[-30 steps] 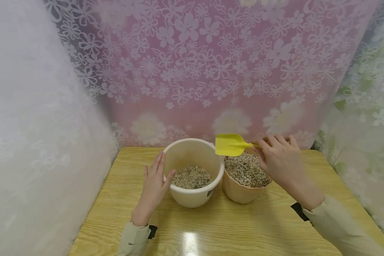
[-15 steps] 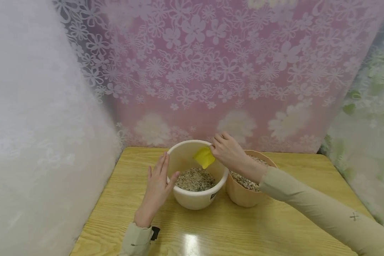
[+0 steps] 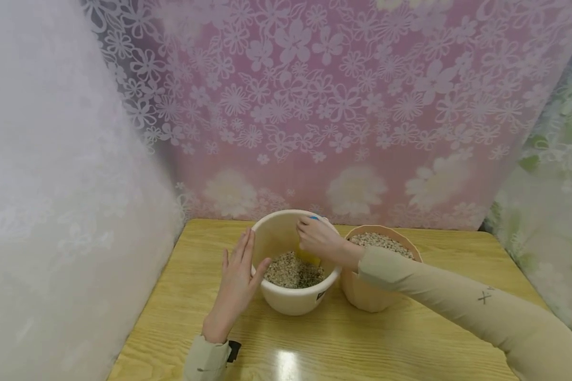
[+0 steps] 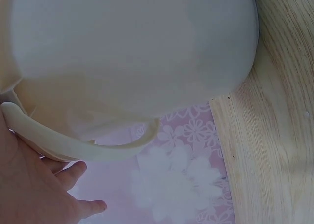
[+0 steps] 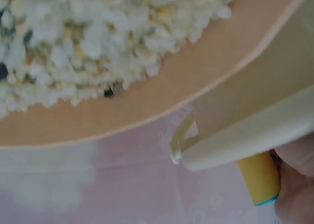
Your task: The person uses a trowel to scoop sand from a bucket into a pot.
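Note:
A white bucket (image 3: 291, 304) holds a low layer of small stones (image 3: 286, 270). My left hand (image 3: 235, 283) rests on the bucket's left rim with its fingers fairly straight. In the left wrist view, that hand lies against the bucket's handle (image 4: 93, 149). My right hand (image 3: 318, 241) is over the bucket's right side and grips a yellow toy shovel by its handle (image 5: 260, 180), which has a blue end. The shovel's blade is mostly hidden behind the hand, low inside the bucket. Right beside the bucket stands a peach-coloured pot (image 3: 364, 293) filled with small stones (image 3: 378, 241).
Both containers stand on a wood-grain table (image 3: 362, 349). A pink flowered cloth (image 3: 286, 174) hangs close behind them. Pale sheets flank the table on the left (image 3: 76, 211) and right (image 3: 548, 222). My right forearm crosses over the pot's front rim.
My right hand has carried the yellow shovel left from above the pot and tipped it down into the bucket. The left hand has stayed on the rim.

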`<state>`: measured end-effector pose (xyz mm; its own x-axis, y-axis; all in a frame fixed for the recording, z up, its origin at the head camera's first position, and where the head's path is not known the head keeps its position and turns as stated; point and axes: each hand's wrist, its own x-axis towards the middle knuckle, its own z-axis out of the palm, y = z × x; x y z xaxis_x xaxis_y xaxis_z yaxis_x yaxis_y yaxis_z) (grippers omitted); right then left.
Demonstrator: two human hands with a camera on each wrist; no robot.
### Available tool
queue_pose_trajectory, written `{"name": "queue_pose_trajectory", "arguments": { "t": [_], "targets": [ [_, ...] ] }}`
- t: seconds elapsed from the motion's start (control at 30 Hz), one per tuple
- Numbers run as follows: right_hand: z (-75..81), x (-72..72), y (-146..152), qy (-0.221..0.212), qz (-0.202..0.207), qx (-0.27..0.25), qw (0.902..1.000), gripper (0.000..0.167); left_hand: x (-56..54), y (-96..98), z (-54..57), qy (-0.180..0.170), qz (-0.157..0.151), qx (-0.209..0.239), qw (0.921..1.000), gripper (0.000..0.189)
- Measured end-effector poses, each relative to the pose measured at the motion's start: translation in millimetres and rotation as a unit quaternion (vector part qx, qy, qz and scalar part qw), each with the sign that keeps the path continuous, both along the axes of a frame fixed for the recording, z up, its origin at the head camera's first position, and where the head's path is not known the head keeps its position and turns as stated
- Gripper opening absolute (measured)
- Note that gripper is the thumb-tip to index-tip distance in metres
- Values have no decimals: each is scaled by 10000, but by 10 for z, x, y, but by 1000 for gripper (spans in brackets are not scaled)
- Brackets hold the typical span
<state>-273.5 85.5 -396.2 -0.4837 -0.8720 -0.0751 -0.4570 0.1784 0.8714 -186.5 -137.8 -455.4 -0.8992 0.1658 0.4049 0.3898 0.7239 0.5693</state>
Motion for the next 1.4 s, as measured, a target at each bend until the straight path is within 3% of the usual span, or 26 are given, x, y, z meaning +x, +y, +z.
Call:
{"name": "queue_pose_trajectory", "arguments": {
  "t": [0.13,0.33,0.5,0.63,0.8,0.93,1.03,1.17,1.4],
  "targets": [
    [-10,38,56,-398,55,-118,9991,18,-4,1,-4,36,6,-11,10000,76],
    [-26,64,100,-1056,231,-827,9907,29,-3,3,-2,-3,29,5,10000,76],
    [-27,83,111,-1163,369,-1108,9863,38,-7,8,1,8,64,-21,10000,76],
    [-13,110,116,-1201,251,-1125,9860,42,-7,11,4,-9,83,-25,10000,75],
    [1,139,116,-1651,168,-1310,9774,39,5,15,11,-48,104,-29,9999,76],
    [25,149,110,-2189,6,-1541,9635,25,10,16,21,-52,99,-14,9999,75],
    [47,155,108,-2714,-248,-1759,9459,12,8,18,19,-52,89,-1,9999,75],
    [65,159,113,-3378,-387,-2149,9155,16,-3,16,2,-6,97,-37,9999,74],
    [96,115,160,-3919,-718,-2652,8780,13,-2,17,-2,-63,74,-23,9999,75]
  ]
}}
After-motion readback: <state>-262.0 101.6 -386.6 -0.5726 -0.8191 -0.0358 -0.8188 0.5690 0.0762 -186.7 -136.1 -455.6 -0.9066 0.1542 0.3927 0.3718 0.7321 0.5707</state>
